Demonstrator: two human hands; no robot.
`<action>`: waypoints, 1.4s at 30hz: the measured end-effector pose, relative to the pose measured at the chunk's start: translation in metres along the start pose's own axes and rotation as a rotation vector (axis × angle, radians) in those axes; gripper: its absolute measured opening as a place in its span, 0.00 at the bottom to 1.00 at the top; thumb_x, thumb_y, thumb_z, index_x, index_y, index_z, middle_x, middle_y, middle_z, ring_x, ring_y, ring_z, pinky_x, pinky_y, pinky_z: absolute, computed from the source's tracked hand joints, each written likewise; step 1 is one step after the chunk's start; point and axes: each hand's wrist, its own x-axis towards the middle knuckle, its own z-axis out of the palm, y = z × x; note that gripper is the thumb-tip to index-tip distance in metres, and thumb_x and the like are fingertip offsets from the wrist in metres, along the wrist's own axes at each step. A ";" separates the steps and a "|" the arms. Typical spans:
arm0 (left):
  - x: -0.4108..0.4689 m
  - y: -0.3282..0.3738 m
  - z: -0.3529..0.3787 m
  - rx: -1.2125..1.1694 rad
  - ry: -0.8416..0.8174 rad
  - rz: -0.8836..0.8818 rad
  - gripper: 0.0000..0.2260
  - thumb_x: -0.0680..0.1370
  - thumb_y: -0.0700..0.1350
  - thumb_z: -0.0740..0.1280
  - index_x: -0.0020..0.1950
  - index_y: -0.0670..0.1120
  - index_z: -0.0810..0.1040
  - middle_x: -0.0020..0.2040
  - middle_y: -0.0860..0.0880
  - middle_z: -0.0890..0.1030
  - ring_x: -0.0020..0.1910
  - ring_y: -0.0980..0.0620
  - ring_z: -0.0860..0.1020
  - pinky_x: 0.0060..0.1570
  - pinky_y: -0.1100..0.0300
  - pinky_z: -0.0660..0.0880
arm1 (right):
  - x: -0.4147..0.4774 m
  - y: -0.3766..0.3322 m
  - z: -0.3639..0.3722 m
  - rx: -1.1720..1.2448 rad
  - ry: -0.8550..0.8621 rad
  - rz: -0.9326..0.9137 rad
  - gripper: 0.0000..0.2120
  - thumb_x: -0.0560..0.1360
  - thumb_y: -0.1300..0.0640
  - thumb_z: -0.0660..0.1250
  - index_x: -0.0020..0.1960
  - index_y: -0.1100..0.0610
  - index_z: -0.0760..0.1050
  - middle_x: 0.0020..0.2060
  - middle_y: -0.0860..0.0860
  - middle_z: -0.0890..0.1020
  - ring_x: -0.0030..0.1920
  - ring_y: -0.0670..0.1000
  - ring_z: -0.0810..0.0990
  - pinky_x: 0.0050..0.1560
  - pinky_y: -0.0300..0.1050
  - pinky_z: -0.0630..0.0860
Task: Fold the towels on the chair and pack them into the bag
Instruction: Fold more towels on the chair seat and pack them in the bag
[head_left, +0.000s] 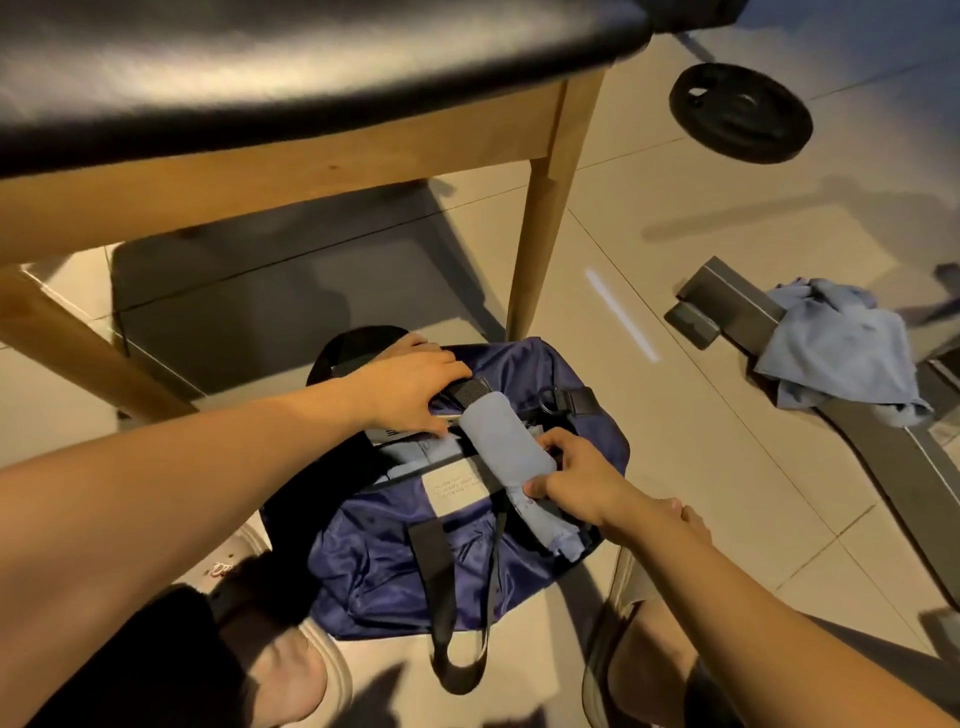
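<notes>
**lurker_a:** ok so where's the towel (496, 441) at, in or out?

**packs_light:** Halfway, I'd say. It's folded into a long narrow bundle lying across the mouth of the bag (395, 561). The far end pokes into the opening and the near end hangs out over the near rim. The bag sits on the floor (675, 467) just in front of the chair (540, 234), between the person's feet, so it's handy.

**lurker_a:** and the hands?

**packs_light:** The right hand (569, 475) has its fingers and thumb wrapped round the bundle about mid-length. My guess is that's to steer the front end in, and the grip is tight so the fold doesn't spring open. The left hand (410, 384) is on the far rim, fingers curled over the edge by the black strap, pulling the mouth wide. Makes sense, since that fabric's floppy and the opening would probably sag closed otherwise.

**lurker_a:** anything already in there?

**packs_light:** A bit of pale blue shows inside the opening, just left of the bundle. Looks like another towel, but I can't swear to it.

**lurker_a:** chair done then?

**packs_light:** Only part of the seat shows, so I can't tell. There's a crumpled blue cloth (841, 353) draped over a grey frame (737, 301) off to the right, well apart from the bag. No idea if it counts.
</notes>
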 end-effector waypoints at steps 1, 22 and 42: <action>0.000 0.001 0.001 0.009 0.023 0.003 0.22 0.73 0.62 0.71 0.60 0.50 0.78 0.51 0.51 0.82 0.52 0.47 0.78 0.60 0.48 0.72 | 0.000 0.000 0.000 -0.013 0.011 -0.005 0.16 0.73 0.64 0.72 0.57 0.56 0.74 0.52 0.54 0.80 0.54 0.58 0.80 0.51 0.51 0.77; 0.008 -0.030 -0.068 -0.364 0.273 -0.414 0.18 0.80 0.60 0.68 0.43 0.47 0.84 0.39 0.46 0.82 0.38 0.44 0.80 0.38 0.48 0.76 | 0.067 -0.043 0.068 -0.249 0.353 -0.014 0.13 0.79 0.57 0.68 0.60 0.63 0.76 0.57 0.60 0.81 0.58 0.63 0.80 0.55 0.52 0.79; 0.022 -0.042 -0.062 -0.588 0.230 -0.318 0.15 0.80 0.56 0.70 0.40 0.49 0.86 0.34 0.50 0.82 0.37 0.49 0.80 0.45 0.48 0.77 | 0.117 -0.050 0.085 0.209 0.481 0.145 0.19 0.83 0.57 0.63 0.73 0.60 0.71 0.68 0.62 0.74 0.70 0.62 0.72 0.68 0.53 0.69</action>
